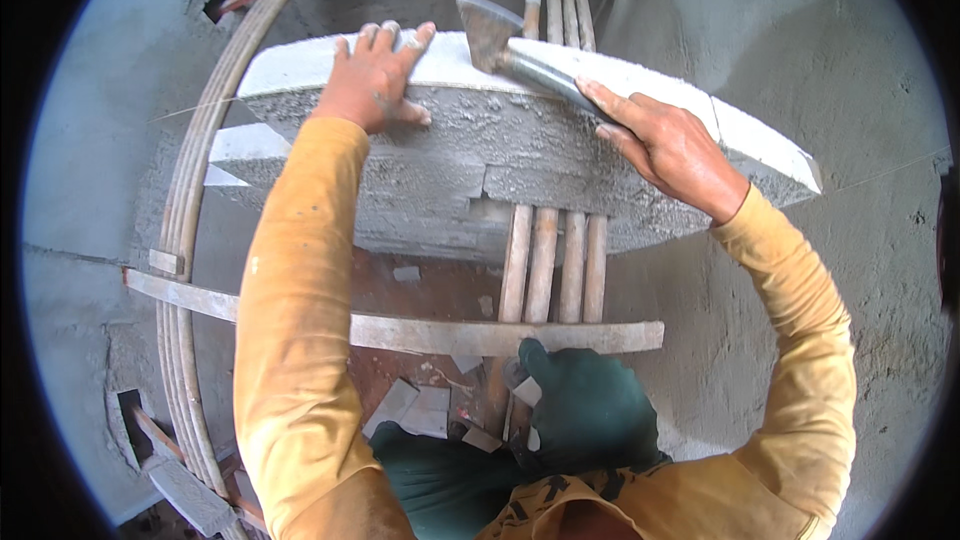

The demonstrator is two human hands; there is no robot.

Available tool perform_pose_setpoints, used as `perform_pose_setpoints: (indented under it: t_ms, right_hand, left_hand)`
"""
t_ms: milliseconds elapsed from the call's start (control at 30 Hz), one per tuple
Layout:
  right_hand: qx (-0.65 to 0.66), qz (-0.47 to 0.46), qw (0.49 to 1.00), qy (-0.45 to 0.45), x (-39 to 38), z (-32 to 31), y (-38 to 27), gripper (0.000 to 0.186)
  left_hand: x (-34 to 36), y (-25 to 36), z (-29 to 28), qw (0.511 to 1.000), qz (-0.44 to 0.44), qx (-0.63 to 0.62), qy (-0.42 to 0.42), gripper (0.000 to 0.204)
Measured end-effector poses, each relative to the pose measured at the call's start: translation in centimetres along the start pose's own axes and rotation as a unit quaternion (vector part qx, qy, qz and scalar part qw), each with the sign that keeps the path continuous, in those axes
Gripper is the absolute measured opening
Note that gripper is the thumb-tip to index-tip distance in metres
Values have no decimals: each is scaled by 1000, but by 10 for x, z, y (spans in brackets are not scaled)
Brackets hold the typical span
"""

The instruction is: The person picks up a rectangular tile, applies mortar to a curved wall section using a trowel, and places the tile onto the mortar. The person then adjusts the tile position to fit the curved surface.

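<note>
My left hand [375, 80] lies on a white block [290, 65] at the top left of a low wall. Its fingers are spread over the block's upper face, and the thumb reaches down the near side. In my right hand [675, 145] is the dark handle of a hatchet-like tool [490, 32] with a broad, flat metal blade. That blade is over the block course, right of my left hand. Rough grey mortar covers the near face of the wall [420, 175] beneath the blocks.
Bamboo poles [545, 265] pass upright through the wall, and others [185, 200] stand at left. A wooden plank [450, 333] crosses in front of my legs. Broken block pieces [425, 410] lie below. A thin string [895, 168] runs to the right wall.
</note>
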State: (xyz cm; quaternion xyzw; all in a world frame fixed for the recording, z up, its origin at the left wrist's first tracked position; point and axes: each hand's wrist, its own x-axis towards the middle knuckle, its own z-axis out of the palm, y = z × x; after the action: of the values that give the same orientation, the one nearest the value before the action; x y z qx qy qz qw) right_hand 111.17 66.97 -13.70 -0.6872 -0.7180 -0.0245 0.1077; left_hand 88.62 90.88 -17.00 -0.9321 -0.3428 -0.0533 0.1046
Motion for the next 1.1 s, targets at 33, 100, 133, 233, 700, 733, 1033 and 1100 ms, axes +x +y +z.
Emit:
perform_pose_setpoints:
  t_ms: [33, 100, 133, 233, 700, 733, 1033, 1100]
  right_hand:
    - [14, 1, 1000, 14, -4, 0, -4, 55]
    - [77, 39, 996, 14, -15, -1, -14, 52]
    - [96, 24, 993, 63, -21, -2, -20, 52]
    - [153, -36, 969, 188, -40, -5, -29, 50]
    - [113, 8, 992, 46, 3, -4, -14, 49]
    - [116, -2, 992, 49, 4, -5, -14, 49]
    - [349, 233, 905, 71, -79, 18, -65, 30]
    - [345, 171, 919, 82, -91, 37, -77, 25]
  left_hand:
    - [0, 1, -3, 1000, -4, -3, -16, 115]
    - [-2, 2, -10, 1000, -1, -5, -12, 117]
    - [-5, 2, -13, 1000, -1, -7, -18, 118]
    - [-17, -3, -20, 999, -10, -20, 35, 119]
    - [-36, -8, 9, 990, -52, -61, 119, 67]
    - [-37, -8, 8, 989, -52, -73, 114, 67]
    - [-101, 32, 36, 933, -123, -174, 290, 89]
    - [-148, 46, 64, 936, -127, -208, 254, 85]
